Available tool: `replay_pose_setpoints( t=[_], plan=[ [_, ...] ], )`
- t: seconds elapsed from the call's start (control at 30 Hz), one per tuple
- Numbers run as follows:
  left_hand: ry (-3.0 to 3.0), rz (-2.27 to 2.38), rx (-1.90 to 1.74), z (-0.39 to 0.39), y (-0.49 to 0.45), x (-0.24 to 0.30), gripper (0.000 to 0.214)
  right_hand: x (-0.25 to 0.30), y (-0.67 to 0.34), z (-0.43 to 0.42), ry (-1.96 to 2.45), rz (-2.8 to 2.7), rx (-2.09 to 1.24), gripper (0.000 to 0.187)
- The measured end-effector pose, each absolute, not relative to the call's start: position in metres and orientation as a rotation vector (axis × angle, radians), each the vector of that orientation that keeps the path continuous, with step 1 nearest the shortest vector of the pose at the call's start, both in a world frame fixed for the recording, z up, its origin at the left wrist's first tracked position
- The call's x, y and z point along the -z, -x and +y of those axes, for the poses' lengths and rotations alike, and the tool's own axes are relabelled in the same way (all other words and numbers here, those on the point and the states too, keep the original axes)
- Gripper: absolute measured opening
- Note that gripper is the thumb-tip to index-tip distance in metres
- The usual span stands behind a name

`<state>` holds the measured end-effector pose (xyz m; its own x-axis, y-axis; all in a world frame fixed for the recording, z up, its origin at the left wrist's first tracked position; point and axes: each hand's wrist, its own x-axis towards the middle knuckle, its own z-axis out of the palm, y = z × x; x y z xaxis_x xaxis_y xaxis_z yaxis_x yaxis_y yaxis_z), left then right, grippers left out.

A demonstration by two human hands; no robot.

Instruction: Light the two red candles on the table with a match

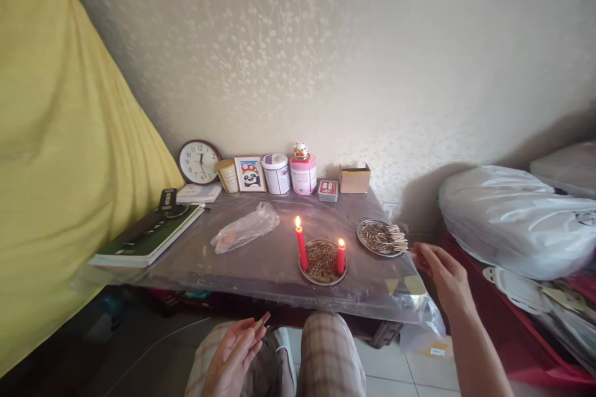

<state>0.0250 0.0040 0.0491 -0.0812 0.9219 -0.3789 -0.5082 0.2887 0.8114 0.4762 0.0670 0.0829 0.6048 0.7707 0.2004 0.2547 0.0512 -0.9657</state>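
Near table edge, right hand [442, 276] reaching toward thin pale sticks [395, 239]

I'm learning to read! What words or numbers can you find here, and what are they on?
Clock: the dial numbers are too small to read.
Green book: lettering blurred.
Pink tin, white tin, small red box: labels too small to read.
Nothing else carries text.

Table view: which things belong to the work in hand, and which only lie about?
In use: left hand holding a small stick; right hand beside the plate of sticks; two lit red candles on a round tray.

Lying about: clock, books, plastic bag, tins, cardboard box.
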Motion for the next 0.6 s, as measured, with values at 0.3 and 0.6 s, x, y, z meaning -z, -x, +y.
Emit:
replay_pose_setpoints(
  t=[0.3, 0.6],
  plan=[
    [-0.762, 1.234, -1.186, -0.005, -0.041, -0.037, 0.047, -0.035, -0.295, -0.002, 1.208, -1.262, -1.416, 0.057],
    [-1.108, 1.338, -1.311, 0.033, -0.026, -0.031, 0.041, 0.014, -0.217, -0.008, 1.097, -1.355, -1.889, 0.057]
  ],
)
